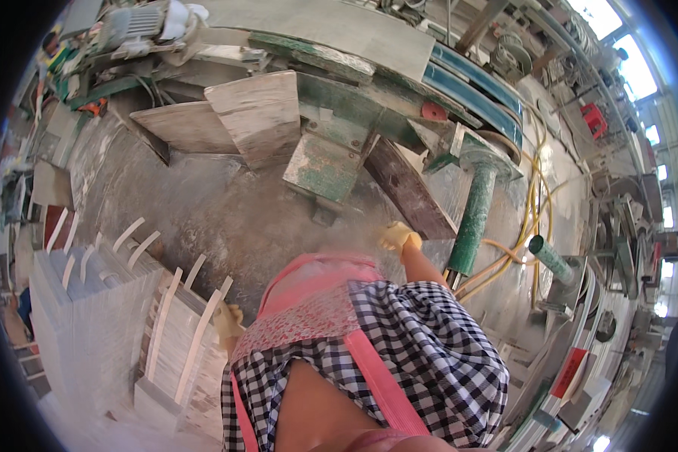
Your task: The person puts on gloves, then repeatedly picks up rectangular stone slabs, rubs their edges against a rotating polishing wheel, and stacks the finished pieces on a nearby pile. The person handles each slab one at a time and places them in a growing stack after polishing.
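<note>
Strapped slabs (181,331) stand beside my left hand (227,320) at eight o'clock; my right hand (399,237), three o'clock, is near a brown board (410,190). I can't tell whether either grips.

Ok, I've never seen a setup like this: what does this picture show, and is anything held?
There is no machine arm: these are a person's own hands, seen from a camera on their head, looking down. The wide lens bends straight edges. The pink apron is the wearer's.

The right hand, in a yellow glove, is near a brown board; I see nothing held. The left hand, partly hidden, is beside stacked slabs; I can't tell whether it grips them.

Ahead, pale boards stand on the dusty floor; a green pipe is to the right.
</note>
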Demonstrator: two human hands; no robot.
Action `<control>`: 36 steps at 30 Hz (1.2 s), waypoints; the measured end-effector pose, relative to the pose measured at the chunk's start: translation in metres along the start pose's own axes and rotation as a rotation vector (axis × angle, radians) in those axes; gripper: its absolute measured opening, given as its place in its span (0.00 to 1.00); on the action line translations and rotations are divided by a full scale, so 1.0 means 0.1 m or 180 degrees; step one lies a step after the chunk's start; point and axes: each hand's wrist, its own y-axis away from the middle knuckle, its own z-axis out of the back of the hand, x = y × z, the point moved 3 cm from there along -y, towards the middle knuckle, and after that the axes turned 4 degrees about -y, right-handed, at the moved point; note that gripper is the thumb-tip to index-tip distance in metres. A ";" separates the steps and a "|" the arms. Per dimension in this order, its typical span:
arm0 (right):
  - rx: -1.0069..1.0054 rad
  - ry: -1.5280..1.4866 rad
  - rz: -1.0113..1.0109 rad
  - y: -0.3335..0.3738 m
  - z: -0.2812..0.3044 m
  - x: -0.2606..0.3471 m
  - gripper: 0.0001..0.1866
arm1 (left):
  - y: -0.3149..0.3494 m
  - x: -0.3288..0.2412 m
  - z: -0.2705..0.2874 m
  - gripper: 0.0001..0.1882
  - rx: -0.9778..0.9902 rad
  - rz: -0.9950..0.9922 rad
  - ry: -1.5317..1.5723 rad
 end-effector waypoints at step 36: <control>-0.2029 -0.2287 0.0192 -0.73 2.55 1.78 0.22 | -2.76 -1.30 -2.09 0.19 0.1161 -0.0479 -0.1360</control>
